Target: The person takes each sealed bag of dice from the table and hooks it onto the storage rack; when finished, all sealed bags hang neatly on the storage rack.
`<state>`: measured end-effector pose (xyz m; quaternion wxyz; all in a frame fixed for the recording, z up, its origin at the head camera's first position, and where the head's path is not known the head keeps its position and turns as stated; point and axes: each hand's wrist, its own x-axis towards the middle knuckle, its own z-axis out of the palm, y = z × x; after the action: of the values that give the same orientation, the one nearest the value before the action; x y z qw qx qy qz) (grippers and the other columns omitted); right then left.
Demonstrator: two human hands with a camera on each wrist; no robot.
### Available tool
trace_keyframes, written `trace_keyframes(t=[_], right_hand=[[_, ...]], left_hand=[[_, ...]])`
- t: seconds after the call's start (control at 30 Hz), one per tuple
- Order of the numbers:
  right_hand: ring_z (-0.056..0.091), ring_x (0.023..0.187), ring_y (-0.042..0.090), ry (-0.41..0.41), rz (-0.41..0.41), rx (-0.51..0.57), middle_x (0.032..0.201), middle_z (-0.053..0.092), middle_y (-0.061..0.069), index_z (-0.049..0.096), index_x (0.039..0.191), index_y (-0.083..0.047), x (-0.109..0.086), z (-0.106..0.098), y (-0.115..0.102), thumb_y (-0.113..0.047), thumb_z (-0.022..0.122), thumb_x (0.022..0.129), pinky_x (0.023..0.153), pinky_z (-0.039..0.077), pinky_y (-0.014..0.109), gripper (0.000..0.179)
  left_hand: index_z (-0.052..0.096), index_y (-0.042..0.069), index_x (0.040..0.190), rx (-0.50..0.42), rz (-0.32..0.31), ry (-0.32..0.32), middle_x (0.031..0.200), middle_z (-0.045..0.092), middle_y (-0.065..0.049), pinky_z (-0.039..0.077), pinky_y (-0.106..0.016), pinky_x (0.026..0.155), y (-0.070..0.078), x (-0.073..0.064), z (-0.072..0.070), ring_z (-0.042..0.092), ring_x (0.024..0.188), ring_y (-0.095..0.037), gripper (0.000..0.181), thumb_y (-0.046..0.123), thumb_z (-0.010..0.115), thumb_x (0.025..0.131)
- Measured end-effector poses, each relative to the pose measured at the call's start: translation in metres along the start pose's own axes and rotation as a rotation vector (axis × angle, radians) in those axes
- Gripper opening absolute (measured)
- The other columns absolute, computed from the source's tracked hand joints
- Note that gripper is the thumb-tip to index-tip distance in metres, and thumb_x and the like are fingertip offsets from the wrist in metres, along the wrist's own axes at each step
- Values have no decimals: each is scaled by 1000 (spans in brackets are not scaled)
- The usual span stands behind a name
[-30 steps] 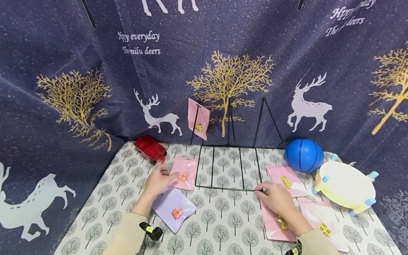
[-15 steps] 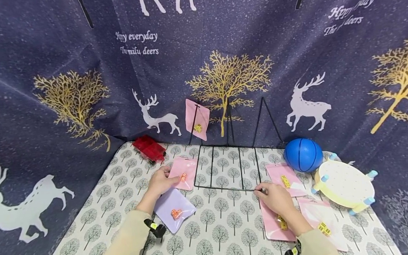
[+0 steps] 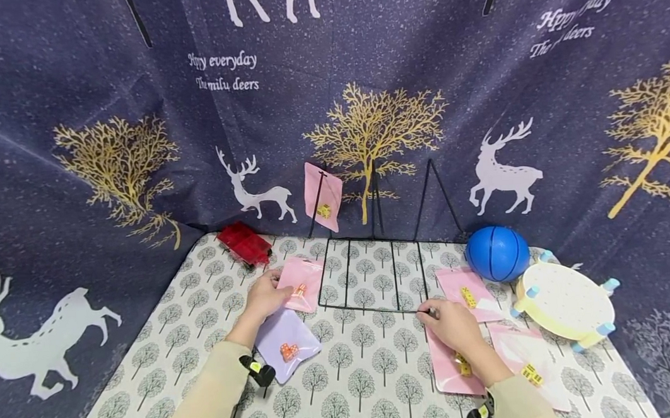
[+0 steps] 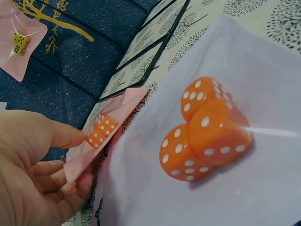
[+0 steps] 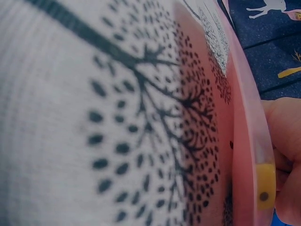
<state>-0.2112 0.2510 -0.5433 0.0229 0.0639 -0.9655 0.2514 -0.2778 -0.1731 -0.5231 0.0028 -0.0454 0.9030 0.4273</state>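
Note:
My left hand pinches the left edge of a pink zip bag holding orange dice. The left wrist view shows the thumb over this bag and fingers beneath it, the bag tilted up. Just in front lies a lilac bag with orange dice inside. My right hand, fingers curled, grips the front right corner of a black wire display rack. Under its wrist lies a pink bag with yellow dice. Another pink bag hangs on the rack's left hook.
Two more pink bags with yellow dice lie right of the rack. Beyond them are a blue ball and an upturned cream stool with blue-tipped legs. A red toy vehicle sits back left, before a dark deer-print curtain.
My left hand has moved slightly right onto the pink bag's edge and taken hold of it. My right hand has stayed at the rack's corner.

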Motion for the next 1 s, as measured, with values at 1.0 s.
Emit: trace_keyframes(t=[1.0], right_hand=[[45,52,15,7,-1,5,60,51,-9,77,103,-27,-2,-1,-2,-34,77,95,51,39,34,11]], left_hand=[[71,-1,118,-40,97,167,103,73,-14,50,-45,84,-6,-12,-17,68,88,-29,28,9,71,92]])
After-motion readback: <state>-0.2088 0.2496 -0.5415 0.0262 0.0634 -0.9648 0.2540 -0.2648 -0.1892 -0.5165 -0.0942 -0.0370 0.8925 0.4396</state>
